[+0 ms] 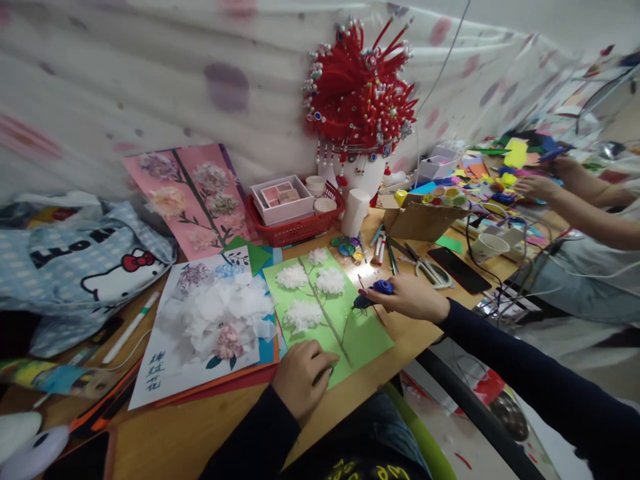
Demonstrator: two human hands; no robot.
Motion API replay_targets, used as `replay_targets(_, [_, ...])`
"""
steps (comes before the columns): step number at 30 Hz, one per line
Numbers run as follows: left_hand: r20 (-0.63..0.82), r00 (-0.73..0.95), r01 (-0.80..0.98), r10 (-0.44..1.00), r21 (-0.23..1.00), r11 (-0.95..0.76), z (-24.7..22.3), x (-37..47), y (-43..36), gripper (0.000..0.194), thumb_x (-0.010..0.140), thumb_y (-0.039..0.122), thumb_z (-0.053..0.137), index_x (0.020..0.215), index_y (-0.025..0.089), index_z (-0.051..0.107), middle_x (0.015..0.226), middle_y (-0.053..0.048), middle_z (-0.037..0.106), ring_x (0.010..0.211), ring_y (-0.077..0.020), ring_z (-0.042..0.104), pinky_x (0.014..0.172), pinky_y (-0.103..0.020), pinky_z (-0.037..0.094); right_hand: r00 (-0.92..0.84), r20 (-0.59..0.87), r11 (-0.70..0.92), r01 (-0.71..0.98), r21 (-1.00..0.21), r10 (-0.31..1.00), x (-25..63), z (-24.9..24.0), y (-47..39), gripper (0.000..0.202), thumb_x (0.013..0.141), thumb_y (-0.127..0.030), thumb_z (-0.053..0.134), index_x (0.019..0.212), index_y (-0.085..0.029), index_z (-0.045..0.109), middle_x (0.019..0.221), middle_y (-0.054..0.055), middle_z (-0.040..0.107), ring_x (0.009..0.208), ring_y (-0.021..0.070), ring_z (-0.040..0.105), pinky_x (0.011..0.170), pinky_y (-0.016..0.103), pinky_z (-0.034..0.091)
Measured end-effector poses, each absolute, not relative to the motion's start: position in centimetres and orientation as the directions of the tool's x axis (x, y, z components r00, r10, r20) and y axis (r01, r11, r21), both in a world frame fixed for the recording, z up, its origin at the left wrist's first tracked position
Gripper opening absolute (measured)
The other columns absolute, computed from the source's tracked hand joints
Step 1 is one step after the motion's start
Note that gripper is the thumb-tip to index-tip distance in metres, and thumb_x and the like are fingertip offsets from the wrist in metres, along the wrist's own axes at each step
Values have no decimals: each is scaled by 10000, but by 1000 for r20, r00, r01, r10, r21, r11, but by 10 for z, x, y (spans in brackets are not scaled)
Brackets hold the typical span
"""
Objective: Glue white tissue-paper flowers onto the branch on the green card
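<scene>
A green sheet point(367, 333) with a drawn stem carries several fluffy white paper flowers point(303, 316). My right hand point(411, 297) is closed around a dark blue tool point(365, 301), its tip pointing down over the right part of the sheet. At the sheet's lower left edge rests my left hand point(304, 375), fingers curled; whether something small and dark is between them is hard to make out. Left of the green sheet, a white sheet point(160, 360) bears a heap of white paper petals point(210, 307) and a pink flower point(229, 341).
Behind are a pink flower picture point(193, 200), a red basket point(300, 230) and a red beaded headdress point(363, 100). Scissors point(429, 270), a black phone point(460, 270) and a paper cup point(489, 247) lie to the right. Another person's hands point(540, 188) are at the far right.
</scene>
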State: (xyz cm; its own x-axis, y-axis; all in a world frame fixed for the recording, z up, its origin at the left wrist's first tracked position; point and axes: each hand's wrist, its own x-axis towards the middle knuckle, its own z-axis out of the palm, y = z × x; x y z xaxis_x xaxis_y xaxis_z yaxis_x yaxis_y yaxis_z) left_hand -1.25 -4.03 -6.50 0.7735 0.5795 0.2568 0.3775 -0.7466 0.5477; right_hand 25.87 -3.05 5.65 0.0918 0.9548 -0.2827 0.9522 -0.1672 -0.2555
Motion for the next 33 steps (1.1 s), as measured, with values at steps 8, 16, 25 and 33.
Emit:
replay_targets(8, [255, 776, 381, 577, 540, -751, -65, -12, -40, 249, 848, 144, 515, 1010, 219, 688, 819, -52, 593, 778, -198, 560, 682, -325, 412, 70, -226, -122, 966, -226, 972, 257, 54, -26, 700, 840, -768, 327, 492, -209, 562, 564, 71, 646, 549, 189, 589, 572, 307, 359])
replay_targets(16, [265, 766, 383, 586, 543, -747, -65, -11, -41, 246, 843, 136, 528, 1006, 226, 689, 817, -48, 598, 778, -195, 563, 682, -318, 409, 92, -230, -136, 974, -182, 969, 262, 52, -25, 689, 818, -797, 300, 491, -213, 463, 544, 69, 618, 501, 171, 537, 525, 299, 306])
replay_targets(25, [250, 773, 383, 583, 549, -743, -65, -12, -40, 248, 841, 142, 536, 1016, 223, 692, 814, -49, 594, 780, -198, 560, 687, -321, 411, 86, -218, -124, 978, -166, 972, 265, 55, -31, 688, 818, -795, 288, 457, -217, 379, 480, 53, 545, 448, 138, 457, 497, 288, 254])
replay_targets(33, [265, 777, 374, 571, 536, -757, -64, -13, -39, 246, 853, 151, 513, 1002, 219, 696, 800, -49, 592, 770, -200, 561, 684, -322, 411, 78, -125, -96, 985, -144, 989, 267, 43, -36, 700, 826, -790, 277, 463, -207, 409, 466, 45, 516, 439, 127, 415, 492, 286, 229])
